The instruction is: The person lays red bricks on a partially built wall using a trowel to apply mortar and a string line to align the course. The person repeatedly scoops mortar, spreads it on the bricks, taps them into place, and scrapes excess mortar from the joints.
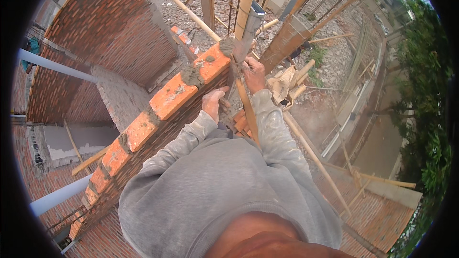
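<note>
A brick wall [165,99] with orange bricks and mortar along its top runs diagonally in front of me. My left hand [213,102] is low beside the wall's near face, fingers apart and slightly bent, with nothing visible in it. My right hand [254,73] is closed, fingertips curled by the wall's far end, next to an upright wooden strip [247,110]. Whatever its fingers pinch is too small or hidden to name. Just beyond rises a grey flat bar [249,26] with a dark end, against a wooden post. Grey mortar [192,75] sits in lumps on the top bricks.
Formwork boards [287,43] and thin steel rods stand ahead on the right. A crumpled paper sack [285,84] lies beyond my right forearm, near bamboo poles [313,150]. Loose bricks [241,122] are below my hands. Brick walls [95,33] and rubble extend to the left and ahead.
</note>
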Action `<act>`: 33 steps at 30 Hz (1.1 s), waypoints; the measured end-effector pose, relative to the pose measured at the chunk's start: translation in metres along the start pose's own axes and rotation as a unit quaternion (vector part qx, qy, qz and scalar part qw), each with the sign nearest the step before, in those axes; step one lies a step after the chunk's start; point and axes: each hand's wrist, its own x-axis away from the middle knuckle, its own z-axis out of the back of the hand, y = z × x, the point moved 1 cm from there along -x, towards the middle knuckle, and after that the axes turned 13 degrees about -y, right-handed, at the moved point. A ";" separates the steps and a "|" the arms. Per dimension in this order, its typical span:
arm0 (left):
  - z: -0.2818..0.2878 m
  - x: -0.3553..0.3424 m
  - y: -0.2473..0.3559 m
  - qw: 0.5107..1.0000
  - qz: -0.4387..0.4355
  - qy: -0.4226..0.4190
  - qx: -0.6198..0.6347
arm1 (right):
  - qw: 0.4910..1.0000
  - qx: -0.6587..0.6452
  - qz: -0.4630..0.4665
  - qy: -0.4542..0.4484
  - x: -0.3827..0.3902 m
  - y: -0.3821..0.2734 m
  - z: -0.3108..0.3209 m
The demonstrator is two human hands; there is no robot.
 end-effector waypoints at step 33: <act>0.020 0.056 0.001 0.976 -0.037 -0.052 -0.206 | 0.975 0.060 -0.203 -0.074 0.071 0.028 0.020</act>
